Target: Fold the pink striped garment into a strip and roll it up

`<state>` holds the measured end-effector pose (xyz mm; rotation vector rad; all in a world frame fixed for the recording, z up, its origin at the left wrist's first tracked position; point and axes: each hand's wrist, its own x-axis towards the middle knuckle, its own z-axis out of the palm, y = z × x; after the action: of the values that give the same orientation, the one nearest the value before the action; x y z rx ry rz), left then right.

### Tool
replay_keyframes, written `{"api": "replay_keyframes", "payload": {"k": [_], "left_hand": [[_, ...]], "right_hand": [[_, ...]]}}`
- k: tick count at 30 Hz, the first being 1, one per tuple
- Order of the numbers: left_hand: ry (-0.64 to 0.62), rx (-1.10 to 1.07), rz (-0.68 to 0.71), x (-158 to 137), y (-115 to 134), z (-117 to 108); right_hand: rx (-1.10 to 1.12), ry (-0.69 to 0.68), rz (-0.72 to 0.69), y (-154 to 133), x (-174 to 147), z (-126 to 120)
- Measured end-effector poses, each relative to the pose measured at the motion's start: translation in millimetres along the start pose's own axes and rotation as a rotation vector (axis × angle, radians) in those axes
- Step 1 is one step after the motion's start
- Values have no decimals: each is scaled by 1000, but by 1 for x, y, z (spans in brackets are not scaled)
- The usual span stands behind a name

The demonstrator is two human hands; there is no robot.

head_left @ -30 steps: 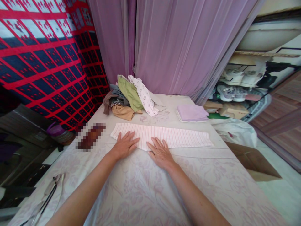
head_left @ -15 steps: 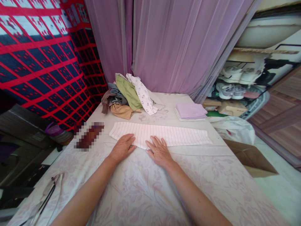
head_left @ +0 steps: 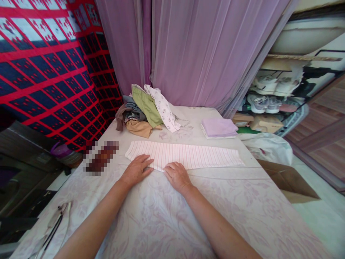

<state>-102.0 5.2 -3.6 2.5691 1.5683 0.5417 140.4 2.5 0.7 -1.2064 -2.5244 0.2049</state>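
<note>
Crumpled clothes (head_left: 145,108) lie heaped far left; a folded lilac stack (head_left: 219,127), far right. Nearer, a flat pink-striped cloth (head_left: 194,155) rests on floral fabric (head_left: 161,223). On its near edge my left hand (head_left: 137,169) lies loosely spread, my right hand (head_left: 178,177) curls, grip unclear.

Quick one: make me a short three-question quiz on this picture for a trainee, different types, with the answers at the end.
1. What pattern is on the long cloth that the left hand and right hand touch?
2. True or false: the folded lilac cloth lies to the right of the clothes pile.
3. Pick one. The green garment is: A, under the right hand; B, in the clothes pile; C, on top of the folded lilac cloth.

Key: 1, stripes; 2, true; 3, B.
</note>
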Motion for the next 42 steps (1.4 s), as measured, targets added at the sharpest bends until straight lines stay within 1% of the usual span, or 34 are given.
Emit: {"api": "replay_keyframes", "payload": {"k": [4, 13, 16, 18, 21, 26, 30, 33, 35, 37, 40, 42], "left_hand": [[-21, 12, 30, 2, -6, -3], [-26, 63, 108, 2, -16, -7], [-42, 45, 111, 0, -19, -11], [-73, 42, 82, -2, -19, -13], [-128, 59, 20, -5, -8, -11], [-220, 20, 78, -7, 24, 0], [-238, -6, 41, -6, 33, 5], [-218, -21, -12, -4, 37, 4], [-179, -20, -51, 0, 44, 4], [-123, -27, -47, 4, 54, 6], [-53, -76, 19, 12, 70, 12], [-15, -112, 29, 15, 75, 18]], "right_hand": [[33, 17, -5, 3, -1, 1], [89, 19, 9, 2, 0, 1], [101, 33, 3, 3, -1, 1], [106, 40, -4, 3, -1, 1], [109, 55, -7, 3, -2, 3], [170, 92, -7, 4, -4, 5], [209, 157, 39, 15, -12, 4], [166, 246, 117, 31, -22, 3], [139, 300, 162, 43, -28, 4], [118, 334, 193, 52, -34, 4], [80, 329, 201, 60, -42, 2], [52, 298, 177, 63, -46, 0]]}}
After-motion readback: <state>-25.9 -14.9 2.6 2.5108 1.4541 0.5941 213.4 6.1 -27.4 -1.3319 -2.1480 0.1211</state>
